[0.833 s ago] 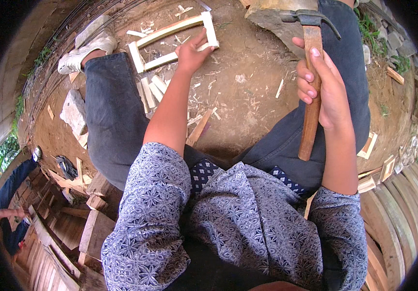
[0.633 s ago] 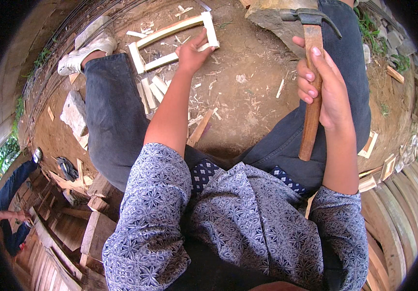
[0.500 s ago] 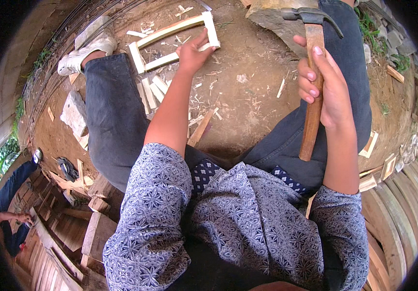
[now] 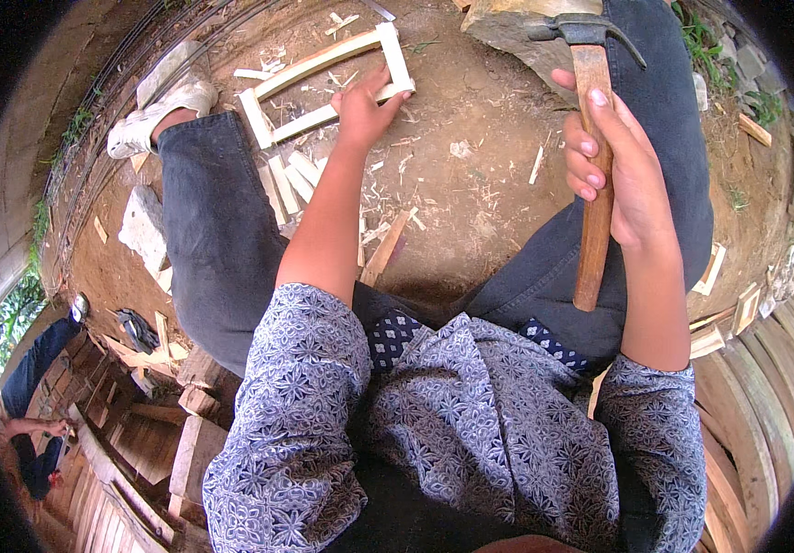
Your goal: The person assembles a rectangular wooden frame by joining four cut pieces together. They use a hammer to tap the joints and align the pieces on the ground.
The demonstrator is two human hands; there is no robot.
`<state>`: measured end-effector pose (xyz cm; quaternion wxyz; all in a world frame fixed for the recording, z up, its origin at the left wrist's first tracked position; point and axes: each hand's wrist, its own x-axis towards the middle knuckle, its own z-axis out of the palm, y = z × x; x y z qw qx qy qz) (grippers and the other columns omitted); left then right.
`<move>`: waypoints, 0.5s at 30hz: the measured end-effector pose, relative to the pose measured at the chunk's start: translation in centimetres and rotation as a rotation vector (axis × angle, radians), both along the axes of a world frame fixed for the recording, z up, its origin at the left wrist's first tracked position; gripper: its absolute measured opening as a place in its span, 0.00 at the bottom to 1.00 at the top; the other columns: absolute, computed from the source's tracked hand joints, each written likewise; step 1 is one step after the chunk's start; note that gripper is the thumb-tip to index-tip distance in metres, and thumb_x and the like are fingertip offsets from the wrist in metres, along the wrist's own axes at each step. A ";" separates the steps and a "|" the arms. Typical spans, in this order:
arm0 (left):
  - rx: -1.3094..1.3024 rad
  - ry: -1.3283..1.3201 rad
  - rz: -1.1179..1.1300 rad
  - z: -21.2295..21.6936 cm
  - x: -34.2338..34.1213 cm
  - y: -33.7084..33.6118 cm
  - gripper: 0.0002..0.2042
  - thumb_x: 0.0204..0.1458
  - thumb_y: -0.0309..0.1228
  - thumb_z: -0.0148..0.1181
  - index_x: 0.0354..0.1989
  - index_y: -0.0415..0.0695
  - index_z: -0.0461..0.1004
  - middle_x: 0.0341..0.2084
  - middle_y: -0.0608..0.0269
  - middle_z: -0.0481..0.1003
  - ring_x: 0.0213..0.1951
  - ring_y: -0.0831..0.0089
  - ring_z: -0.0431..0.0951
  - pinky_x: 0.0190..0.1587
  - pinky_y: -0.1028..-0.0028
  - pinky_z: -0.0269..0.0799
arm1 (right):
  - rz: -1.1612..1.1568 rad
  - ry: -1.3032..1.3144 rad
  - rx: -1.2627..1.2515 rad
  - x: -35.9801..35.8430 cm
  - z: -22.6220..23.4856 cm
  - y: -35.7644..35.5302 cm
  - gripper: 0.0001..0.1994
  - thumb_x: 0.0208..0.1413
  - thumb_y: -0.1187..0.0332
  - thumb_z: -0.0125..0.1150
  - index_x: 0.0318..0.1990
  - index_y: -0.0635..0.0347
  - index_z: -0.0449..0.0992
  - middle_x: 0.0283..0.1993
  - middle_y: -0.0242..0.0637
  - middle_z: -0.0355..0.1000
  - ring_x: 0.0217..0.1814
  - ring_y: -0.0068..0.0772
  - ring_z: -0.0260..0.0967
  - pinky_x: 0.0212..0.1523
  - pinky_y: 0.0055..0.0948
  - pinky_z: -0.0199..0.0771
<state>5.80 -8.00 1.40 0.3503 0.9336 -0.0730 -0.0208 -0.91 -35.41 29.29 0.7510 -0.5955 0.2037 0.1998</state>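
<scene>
My right hand (image 4: pixel 620 166) is closed round the wooden handle of a claw hammer (image 4: pixel 592 230), held head away from me above my right thigh. Its dark metal head lies at the far end, claw curving to the right. At the far left, my left hand (image 4: pixel 366 109) grips the near right corner of a small rectangular wooden frame (image 4: pixel 319 64). Pale strips form its four sides, and the frame lies on or just above the dirt; which of these I cannot tell. My left fingertips are partly hidden behind the wood.
Loose wooden strips (image 4: pixel 286 184) and shavings lie on the dirt ground between my legs. A large flat stone (image 4: pixel 517 41) sits beyond the hammer. Stacked planks (image 4: pixel 756 396) are at right. At the lower left, another person's hand (image 4: pixel 47 427) is beside long boards.
The view has shifted slightly. Both hands keep their holds, on the hammer and the wooden frame, with almost no movement. The other person's hand at lower left has moved a little.
</scene>
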 end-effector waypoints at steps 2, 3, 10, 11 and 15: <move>-0.013 -0.067 0.000 -0.9 -0.1 0.1 0.27 0.47 0.48 0.73 0.58 0.60 0.79 0.58 0.71 0.77 0.55 0.67 0.77 0.61 0.62 0.51 | 0.001 0.008 0.005 0.1 0.2 0.1 0.23 0.71 0.54 0.48 0.64 0.60 0.67 0.27 0.22 0.56 0.19 0.10 0.50 0.18 0.15 0.55; -0.003 -0.061 0.008 -0.9 -0.2 -0.1 0.26 0.47 0.48 0.73 0.57 0.61 0.79 0.59 0.71 0.77 0.56 0.67 0.76 0.61 0.62 0.51 | 0.002 0.012 0.007 0.1 0.2 0.1 0.23 0.71 0.54 0.48 0.64 0.60 0.67 0.27 0.22 0.56 0.19 0.10 0.50 0.18 0.15 0.55; 0.020 -0.046 0.003 -1.1 -0.4 0.0 0.25 0.47 0.48 0.73 0.56 0.62 0.80 0.57 0.71 0.77 0.58 0.66 0.74 0.63 0.60 0.49 | -0.016 0.014 0.019 0.2 0.7 0.5 0.22 0.71 0.54 0.48 0.64 0.59 0.67 0.27 0.22 0.55 0.19 0.10 0.50 0.18 0.15 0.56; 0.015 -0.046 0.006 -1.1 -0.5 0.0 0.25 0.47 0.49 0.73 0.56 0.62 0.80 0.57 0.71 0.78 0.58 0.65 0.74 0.63 0.60 0.49 | -0.017 0.014 0.016 0.3 0.7 0.5 0.22 0.71 0.54 0.48 0.64 0.59 0.67 0.27 0.22 0.55 0.19 0.10 0.50 0.18 0.15 0.56; 0.030 -0.059 0.007 -1.1 -0.5 -0.1 0.24 0.48 0.49 0.72 0.55 0.62 0.81 0.56 0.72 0.78 0.57 0.66 0.73 0.63 0.59 0.49 | -0.026 0.004 0.042 0.4 0.5 0.5 0.22 0.71 0.54 0.48 0.64 0.59 0.67 0.27 0.22 0.55 0.19 0.10 0.50 0.18 0.15 0.55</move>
